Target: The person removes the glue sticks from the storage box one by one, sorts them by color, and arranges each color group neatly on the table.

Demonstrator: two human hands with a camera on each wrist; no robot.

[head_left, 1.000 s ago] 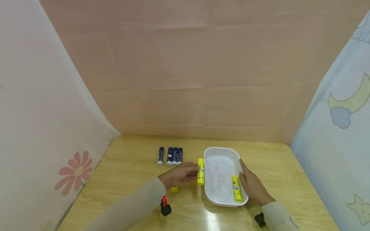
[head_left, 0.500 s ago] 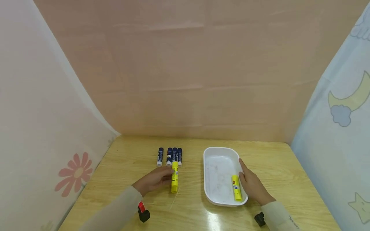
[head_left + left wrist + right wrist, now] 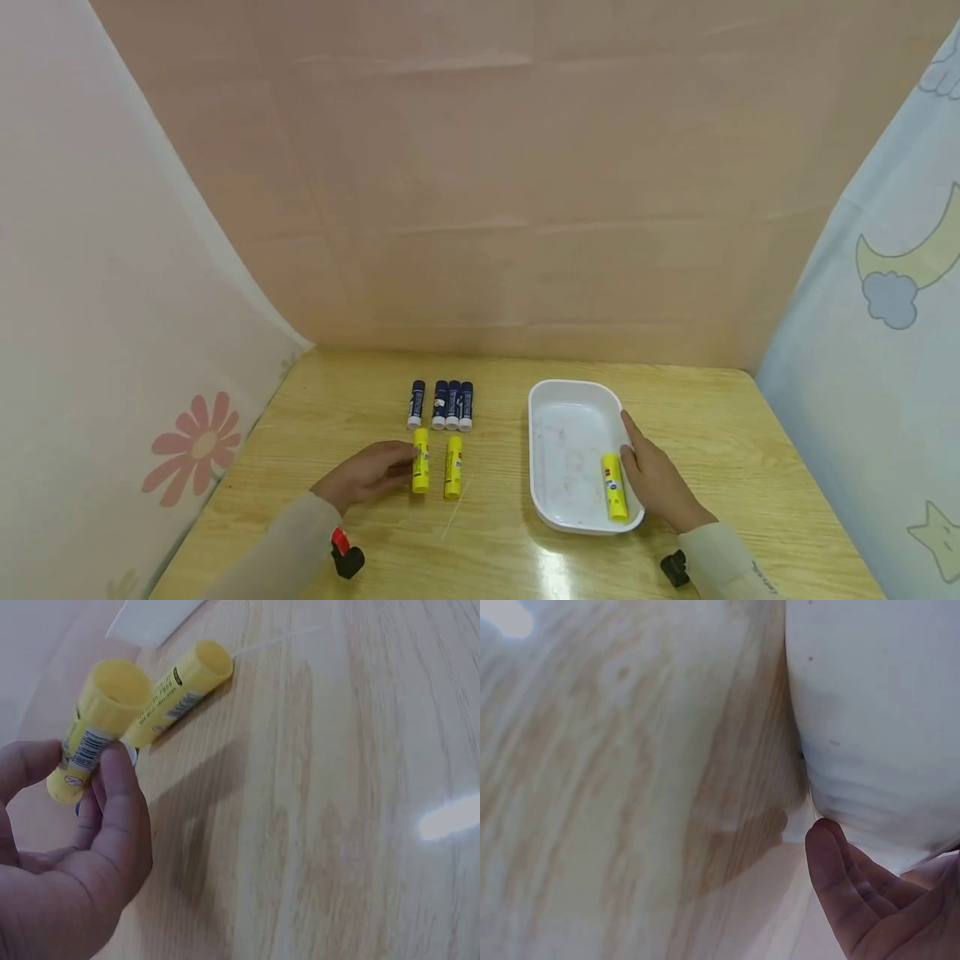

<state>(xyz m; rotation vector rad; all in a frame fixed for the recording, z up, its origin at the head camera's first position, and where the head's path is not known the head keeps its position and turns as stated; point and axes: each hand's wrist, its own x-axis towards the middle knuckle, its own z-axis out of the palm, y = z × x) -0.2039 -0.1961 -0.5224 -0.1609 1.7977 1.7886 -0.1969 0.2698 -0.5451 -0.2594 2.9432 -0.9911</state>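
Note:
My left hand (image 3: 369, 472) pinches a yellow glue stick (image 3: 421, 462) between thumb and fingers. In the left wrist view the pinched glue stick (image 3: 96, 720) is tilted and held off the table, its shadow falling on the wood. Just right of it a second yellow glue stick (image 3: 453, 467) lies on the table. My right hand (image 3: 660, 483) grips the right side of a white plastic tray (image 3: 538, 492), thumb over the rim and fingers along the outer wall. Inside, against the tray's right wall, lies a third yellow glue stick (image 3: 614, 487).
Several dark blue glue sticks (image 3: 453, 405) with white ends lie side by side behind the yellow ones, one of them (image 3: 416, 405) a little apart on the left. Cloth sheets (image 3: 525, 208) stand behind and on both sides of the wooden table (image 3: 360, 383).
My left hand has moved left from the tray's left rim with the yellow glue stick, passing over the one lying on the table, which now shows fully. Right hand and tray have stayed put.

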